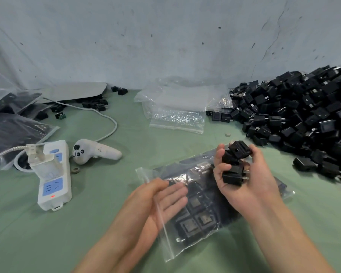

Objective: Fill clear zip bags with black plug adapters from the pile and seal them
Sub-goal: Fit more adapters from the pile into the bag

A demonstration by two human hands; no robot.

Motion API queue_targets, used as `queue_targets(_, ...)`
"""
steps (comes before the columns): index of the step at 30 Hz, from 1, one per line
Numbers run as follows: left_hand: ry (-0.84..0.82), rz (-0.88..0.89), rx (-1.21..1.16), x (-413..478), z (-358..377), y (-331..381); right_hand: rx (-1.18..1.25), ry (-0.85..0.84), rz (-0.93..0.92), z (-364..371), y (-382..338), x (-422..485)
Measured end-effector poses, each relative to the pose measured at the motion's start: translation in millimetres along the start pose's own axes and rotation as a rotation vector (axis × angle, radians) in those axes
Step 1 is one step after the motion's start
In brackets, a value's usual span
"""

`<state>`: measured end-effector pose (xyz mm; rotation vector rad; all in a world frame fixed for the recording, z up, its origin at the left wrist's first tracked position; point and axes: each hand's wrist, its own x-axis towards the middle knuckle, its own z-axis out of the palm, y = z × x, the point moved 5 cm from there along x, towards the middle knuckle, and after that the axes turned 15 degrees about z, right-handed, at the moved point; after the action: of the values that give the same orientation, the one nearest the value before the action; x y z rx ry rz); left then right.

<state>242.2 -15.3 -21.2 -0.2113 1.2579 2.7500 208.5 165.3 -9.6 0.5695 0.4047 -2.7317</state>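
Right grip (pixel 244 182) clutches adapters (pixel 234 166), left grip (pixel 161 200) relaxed, over green cloth (pixel 106 223) by grey wall (pixel 165 36).

A: How far does the pile (pixel 303 115) reach?
B: Can't say. The right edge cuts it off. The filled bags (pixel 14 131) on the left are cropped the same way.
A: How many adapters (pixel 233 174) are in the right grip (pixel 248 174)?
B: They overlap and the fingers cover some, so there's no counting them.
A: And the zip bag (pixel 193 219)?
B: Its far end lies behind the right grip and forearm. The film at its mouth crosses the left grip (pixel 161 198). Whether those fingers are inside it or beneath it is unclear.
A: The empty bags (pixel 175 107)?
B: The clear sheets blur together, so I can't count them. The white cable (pixel 115 126) disappears under the grey board (pixel 77 91).
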Motion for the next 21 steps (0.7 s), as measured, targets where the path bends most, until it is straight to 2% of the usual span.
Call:
queue_targets(4, -0.003, 0.021, 0.025, 5.1, -4.5, 6.0, -0.124, 0.027, 0.027, 0.9, 3.1, 0.5)
queue_targets(6, 0.065, 0.110, 0.205, 8.7, -17.1, 16.2, -0.214, 0.049, -0.004, 2.7, 3.6, -0.5)
queue_targets(8, 0.163, 0.348, 0.632, 9.4, -33.7, 32.4, -0.346, 0.074, -0.062, 5.4, 3.4, -2.3)
queue_targets(9, 0.204, 0.526, 0.875, 6.0, -35.0, 43.6, -0.428, 0.079, -0.093, 8.0, 4.1, -3.1)
queue_targets(11, 0.137, 0.828, 1.152, -5.4, -21.4, 56.0, -0.602, 0.068, -0.145, 14.6, 8.4, -4.6)
queue_targets(12, 0.033, 0.865, 1.160, -8.3, -12.8, 53.6, -0.688, 0.060, -0.169, 18.3, 12.2, -5.5)
queue_targets(15, -0.218, 0.733, 0.966, -9.0, 8.5, 37.0, -0.969, 0.038, -0.282, 29.7, 26.4, -8.5)
queue_targets(18, -0.250, 0.692, 0.812, -5.8, 22.1, 32.9, -1.177, -0.058, -0.430, 38.7, 43.0, -10.8)
queue_targets(21, -0.200, 0.540, 0.518, 1.0, 20.2, 30.0, -1.332, -0.121, -0.527, 40.9, 57.8, -9.7)
